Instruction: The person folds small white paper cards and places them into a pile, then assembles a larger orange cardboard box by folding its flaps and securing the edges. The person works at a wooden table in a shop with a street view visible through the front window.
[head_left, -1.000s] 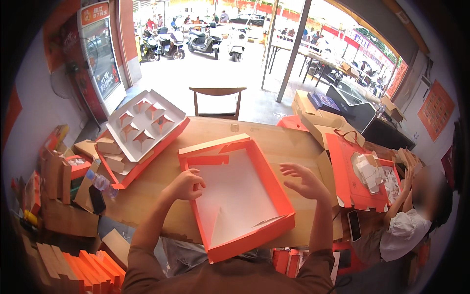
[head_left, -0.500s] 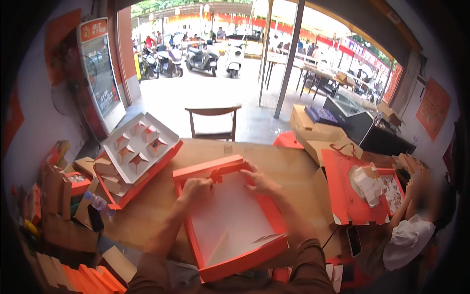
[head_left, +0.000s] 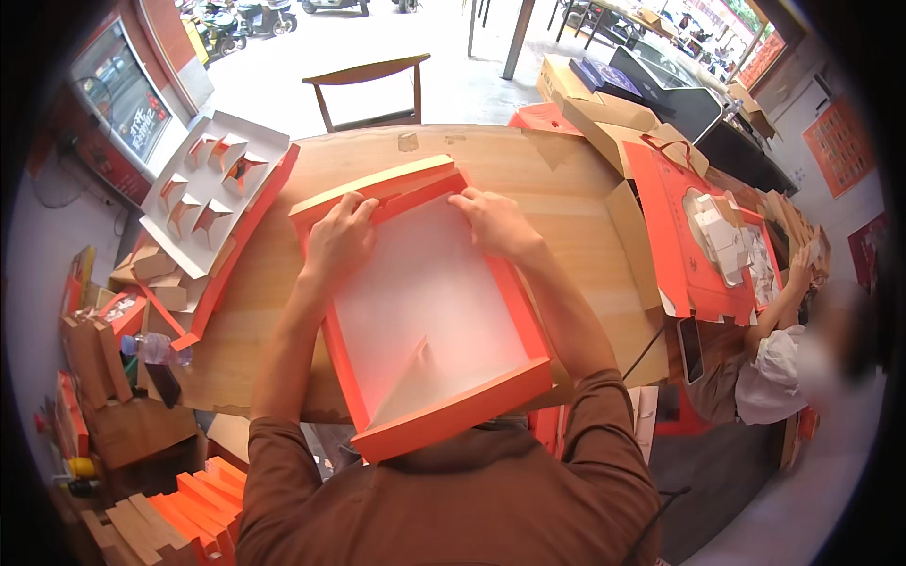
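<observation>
An orange-red cardboard box tray [head_left: 439, 288] with a white inside lies tilted before me, its near end over the table's front edge. My left hand [head_left: 342, 236] is closed on the far wall near its left corner, fingers curled over the folded flap [head_left: 415, 193]. On the same wall farther right, my right hand [head_left: 495, 224] pinches the edge by the right corner. A white triangular flap [head_left: 406, 377] stands up inside at the near end.
On the left, a white insert [head_left: 219, 189] with star-shaped cut-outs rests on a red box. A chair [head_left: 368, 80] stands beyond the wooden table [head_left: 585, 245]. Red boxes [head_left: 675, 236], a phone [head_left: 692, 349] and another person's arm [head_left: 793, 288] are at right.
The view has tipped downward. My left hand has moved from inside the far flap to its edge, and the right hand has closed on the far right corner. The far wall's flap is folded further in.
</observation>
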Motion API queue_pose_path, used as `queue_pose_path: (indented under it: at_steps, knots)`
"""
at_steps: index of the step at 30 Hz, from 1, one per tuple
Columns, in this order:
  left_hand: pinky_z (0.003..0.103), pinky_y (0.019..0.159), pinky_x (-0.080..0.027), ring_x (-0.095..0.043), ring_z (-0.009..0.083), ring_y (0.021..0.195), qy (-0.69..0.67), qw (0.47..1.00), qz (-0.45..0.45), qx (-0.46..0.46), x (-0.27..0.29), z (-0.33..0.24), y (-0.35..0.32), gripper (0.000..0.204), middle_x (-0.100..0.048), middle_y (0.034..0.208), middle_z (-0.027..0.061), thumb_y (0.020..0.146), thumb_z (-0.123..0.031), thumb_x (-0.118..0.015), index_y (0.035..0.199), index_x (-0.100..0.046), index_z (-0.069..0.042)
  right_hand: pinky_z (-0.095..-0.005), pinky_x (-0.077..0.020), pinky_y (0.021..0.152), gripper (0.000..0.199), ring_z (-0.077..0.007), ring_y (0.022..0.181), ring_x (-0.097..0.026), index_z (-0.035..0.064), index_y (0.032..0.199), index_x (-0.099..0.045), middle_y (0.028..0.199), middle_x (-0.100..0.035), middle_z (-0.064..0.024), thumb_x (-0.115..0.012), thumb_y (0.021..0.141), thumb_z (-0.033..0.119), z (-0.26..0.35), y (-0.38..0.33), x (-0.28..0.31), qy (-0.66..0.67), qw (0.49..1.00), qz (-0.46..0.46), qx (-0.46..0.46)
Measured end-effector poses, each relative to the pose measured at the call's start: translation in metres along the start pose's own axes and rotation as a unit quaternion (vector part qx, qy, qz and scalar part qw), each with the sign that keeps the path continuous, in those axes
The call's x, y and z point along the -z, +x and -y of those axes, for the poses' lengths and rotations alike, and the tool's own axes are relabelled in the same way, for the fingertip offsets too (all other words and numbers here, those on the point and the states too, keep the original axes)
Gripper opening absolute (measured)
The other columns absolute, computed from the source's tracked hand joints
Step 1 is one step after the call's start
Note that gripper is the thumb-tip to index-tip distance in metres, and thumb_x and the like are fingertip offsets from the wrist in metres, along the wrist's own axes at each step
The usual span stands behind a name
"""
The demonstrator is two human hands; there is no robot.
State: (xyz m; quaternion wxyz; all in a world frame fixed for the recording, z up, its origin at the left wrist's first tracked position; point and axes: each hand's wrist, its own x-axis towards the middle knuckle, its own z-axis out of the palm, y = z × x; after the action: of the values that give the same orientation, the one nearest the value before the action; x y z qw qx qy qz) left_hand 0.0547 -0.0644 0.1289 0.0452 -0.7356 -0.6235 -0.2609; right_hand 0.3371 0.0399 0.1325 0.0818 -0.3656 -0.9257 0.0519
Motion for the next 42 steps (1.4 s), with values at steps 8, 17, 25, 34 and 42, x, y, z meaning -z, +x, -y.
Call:
queue_pose_path:
  at_steps: [8, 17, 25, 34, 42]
  knots:
    - [0.044, 0.076, -0.06, -0.072, 0.0281, 0.091, -0.05, 0.997, 0.007, -0.066, -0.004, 0.006, -0.003, 0.025, -0.067, 0.107, 0.0057, 0.088, -0.006, -0.068, 0.112, -0.073, -0.008, -0.0441, -0.0602, 0.078, 0.018, -0.0312, 0.09, -0.074, 0.0107, 0.103, -0.07, 0.09, -0.076, -0.0094, -0.073, 0.086, 0.015, 0.032, -0.031, 0.028, -0.023, 0.994, 0.1, -0.048]
    - [0.045, 0.07, -0.059, -0.072, 0.0294, 0.094, -0.037, 0.996, -0.008, -0.077, -0.001, 0.005, -0.005, 0.018, -0.068, 0.107, 0.007, 0.091, -0.008, -0.065, 0.108, -0.071, -0.007, -0.0426, -0.0571, 0.071, 0.022, -0.0255, 0.086, -0.074, 0.0157, 0.109, -0.067, 0.108, -0.069, 0.0013, -0.078, 0.09, 0.022, 0.042, 0.012, -0.001, 0.115, 0.946, -0.298, 0.045]
    - [0.044, 0.074, -0.06, -0.073, 0.0301, 0.091, 0.001, 0.998, -0.025, -0.056, -0.002, 0.007, -0.005, 0.023, -0.071, 0.1, 0.0073, 0.092, -0.004, -0.06, 0.11, -0.072, -0.009, -0.0402, -0.0599, 0.074, 0.03, -0.0257, 0.087, -0.076, 0.0181, 0.116, -0.072, 0.099, -0.073, -0.0014, -0.064, 0.09, 0.004, 0.024, 0.008, -0.015, 0.03, 0.981, -0.188, 0.042]
    - [0.047, 0.073, -0.059, -0.073, 0.034, 0.083, -0.065, 0.992, 0.044, -0.094, 0.013, -0.01, -0.008, 0.02, -0.071, 0.101, 0.0089, 0.092, -0.008, -0.064, 0.11, -0.072, -0.009, -0.0437, -0.0576, 0.076, 0.017, -0.0283, 0.092, -0.073, 0.0133, 0.106, -0.074, 0.096, -0.071, -0.0044, -0.066, 0.092, 0.008, 0.023, 0.005, -0.006, 0.123, 0.962, -0.235, 0.061]
    - [0.049, 0.07, -0.059, -0.072, 0.0363, 0.081, -0.083, 0.995, -0.04, -0.03, -0.005, 0.005, -0.002, 0.015, -0.073, 0.101, 0.0092, 0.097, -0.009, -0.061, 0.108, -0.071, -0.009, -0.042, -0.0573, 0.073, 0.009, -0.0272, 0.085, -0.072, 0.0152, 0.092, -0.076, 0.095, -0.073, -0.0031, -0.07, 0.095, 0.021, 0.02, 0.003, -0.016, 0.141, 0.974, -0.157, 0.088]
